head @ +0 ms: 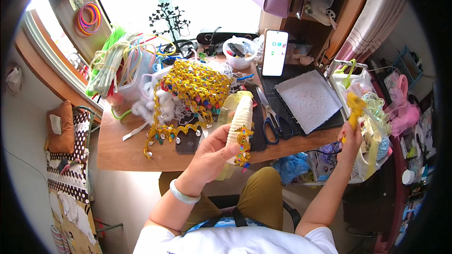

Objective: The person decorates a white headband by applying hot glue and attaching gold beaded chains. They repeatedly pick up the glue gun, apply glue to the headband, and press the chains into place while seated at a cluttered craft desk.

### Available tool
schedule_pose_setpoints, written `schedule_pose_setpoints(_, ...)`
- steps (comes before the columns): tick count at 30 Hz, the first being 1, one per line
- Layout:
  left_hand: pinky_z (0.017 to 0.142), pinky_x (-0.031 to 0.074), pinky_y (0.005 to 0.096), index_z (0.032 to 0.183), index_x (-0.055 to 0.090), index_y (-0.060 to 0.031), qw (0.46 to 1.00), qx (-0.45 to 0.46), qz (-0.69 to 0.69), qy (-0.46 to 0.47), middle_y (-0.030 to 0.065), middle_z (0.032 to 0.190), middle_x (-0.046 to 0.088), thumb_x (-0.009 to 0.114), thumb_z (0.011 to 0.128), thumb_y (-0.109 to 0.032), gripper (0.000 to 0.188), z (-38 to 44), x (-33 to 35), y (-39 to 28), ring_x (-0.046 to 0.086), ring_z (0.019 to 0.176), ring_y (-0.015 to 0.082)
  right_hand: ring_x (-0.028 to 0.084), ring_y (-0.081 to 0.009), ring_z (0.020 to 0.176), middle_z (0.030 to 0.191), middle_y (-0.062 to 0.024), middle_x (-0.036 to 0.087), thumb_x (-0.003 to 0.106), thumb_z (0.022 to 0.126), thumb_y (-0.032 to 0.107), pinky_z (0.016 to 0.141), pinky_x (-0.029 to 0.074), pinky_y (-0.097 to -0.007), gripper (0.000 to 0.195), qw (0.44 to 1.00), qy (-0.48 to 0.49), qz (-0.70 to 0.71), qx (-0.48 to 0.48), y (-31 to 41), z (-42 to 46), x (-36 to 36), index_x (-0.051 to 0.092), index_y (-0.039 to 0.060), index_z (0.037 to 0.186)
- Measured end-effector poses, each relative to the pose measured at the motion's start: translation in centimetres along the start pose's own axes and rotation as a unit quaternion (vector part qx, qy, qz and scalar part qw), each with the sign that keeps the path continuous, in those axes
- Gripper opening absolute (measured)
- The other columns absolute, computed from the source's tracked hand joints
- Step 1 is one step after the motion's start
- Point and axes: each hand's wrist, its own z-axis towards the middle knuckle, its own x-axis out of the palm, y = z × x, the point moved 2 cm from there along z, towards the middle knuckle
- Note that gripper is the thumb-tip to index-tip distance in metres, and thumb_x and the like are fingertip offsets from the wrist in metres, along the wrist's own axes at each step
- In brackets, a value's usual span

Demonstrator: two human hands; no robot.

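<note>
My left hand [212,153] holds a cream, ribbed, fabric-wrapped band [241,114] upright above the table's front edge. Gold braid trim with colored beads [243,148] runs along the band's lower part. Behind it a sheer yellow ribbon [227,107] shows, and some of it hangs below the hand. Out to the right, my right hand [349,144] grips a blurred yellow tool [355,107], apparently a hot glue gun, beside the white cart. A large heap of the same gold beaded trim [197,81] lies on the table, one strand trailing toward the front left.
Dark-handled scissors [272,127] lie right of the band, near a white-lined shallow tray [308,100]. A phone [275,53] stands upright behind. White stuffing [155,104] and a bin of pipe cleaners [122,63] sit left. A white cart [363,151] holds ribbons at right.
</note>
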Motion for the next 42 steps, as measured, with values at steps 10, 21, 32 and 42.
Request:
schedule_pose_setpoints(10, 0.082, 0.042, 0.0226, 0.116, 0.048, -0.0011, 0.988, 0.028, 0.153, -0.009, 0.0015, 0.104, 0.056, 0.063, 0.084, -0.009, 0.036, -0.7, -0.2, 0.0, 0.05, 0.094, 0.0066, 0.06, -0.0166, 0.068, 0.1, -0.0186, 0.059, 0.064, 0.078, 0.01, 0.063, 0.05, -0.0272, 0.044, 0.888, 0.413, 0.198, 0.038, 5.3, -11.0, 7.3, 0.048, -0.0004, 0.118)
schedule_pose_setpoints(21, 0.087, 0.042, 0.0248, 0.118, 0.048, 0.0013, 0.991, 0.048, 0.121, 0.029, 0.0063, 0.12, 0.051, 0.064, 0.082, -0.005, 0.04, -1.8, 0.2, -1.2, 0.05, 0.103, 0.0102, 0.059, -0.0101, 0.082, 0.099, -0.007, 0.059, 0.068, 0.073, -0.003, 0.075, 0.048, -0.0215, 0.055, 0.842, 0.448, 0.237, 0.186, 1.1, -12.7, 6.8, 0.045, 0.0081, 0.122)
schedule_pose_setpoints(32, 0.088, 0.041, 0.0254, 0.119, 0.047, 0.0018, 0.988, 0.057, 0.143, 0.032, 0.0047, 0.109, 0.056, 0.062, 0.083, -0.004, 0.04, -1.8, -0.3, -0.5, 0.051, 0.1, 0.0103, 0.055, -0.0109, 0.082, 0.092, -0.0046, 0.057, 0.068, 0.07, -0.001, 0.072, 0.042, -0.0205, 0.032, 0.898, 0.413, 0.132, 0.08, 2.3, -13.4, 7.3, 0.057, 0.004, 0.1)
schedule_pose_setpoints(42, 0.088, 0.041, 0.0243, 0.116, 0.051, 0.0015, 0.987, 0.062, 0.143, 0.039, 0.0035, 0.107, 0.057, 0.061, 0.083, -0.002, 0.035, -1.6, -0.3, -0.1, 0.051, 0.099, 0.01, 0.055, -0.013, 0.077, 0.088, -0.0065, 0.057, 0.068, 0.07, -0.002, 0.066, 0.043, -0.0206, 0.029, 0.891, 0.421, 0.129, 0.111, 2.4, -13.8, 6.5, 0.058, 0.0037, 0.097)
